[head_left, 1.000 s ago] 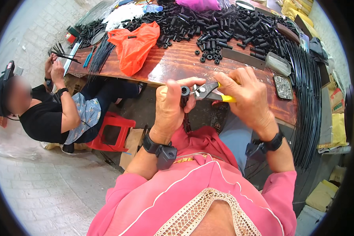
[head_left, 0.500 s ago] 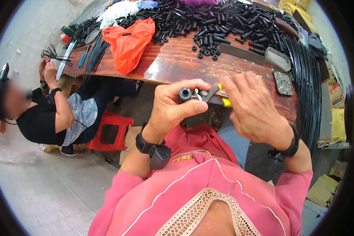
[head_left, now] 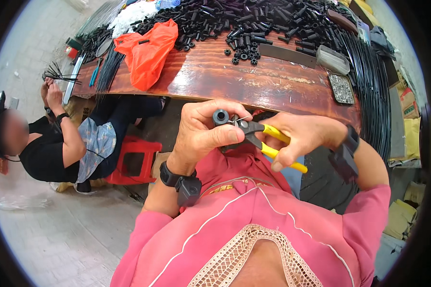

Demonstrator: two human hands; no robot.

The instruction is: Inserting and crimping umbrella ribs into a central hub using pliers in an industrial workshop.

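In front of my chest, my left hand (head_left: 200,129) is closed on a short black plastic tube (head_left: 221,117), its round open end facing up. A thin metal wire (head_left: 245,117) pokes out beside the tube, next to my thumb and forefinger. My right hand (head_left: 307,136) grips a pair of pliers with yellow handles (head_left: 276,133). The handles are spread apart, and the dark jaws lie at the tube and wire near my left fingertips. Exactly what the jaws touch is hidden by my left thumb and fingers.
A wooden table (head_left: 196,81) ahead carries a heap of black tubular parts (head_left: 254,21), an orange plastic bag (head_left: 148,60), a metal strip (head_left: 287,56), a clear box (head_left: 332,60) and a tray of small metal pieces (head_left: 340,91). Long black rods hang at right. A co-worker (head_left: 50,148) sits left near a red stool (head_left: 134,160).
My right hand has turned and lowered; the pliers' yellow handles now show, spread apart. The thin wire beside the tube has come into sight. My left hand keeps its hold on the tube.
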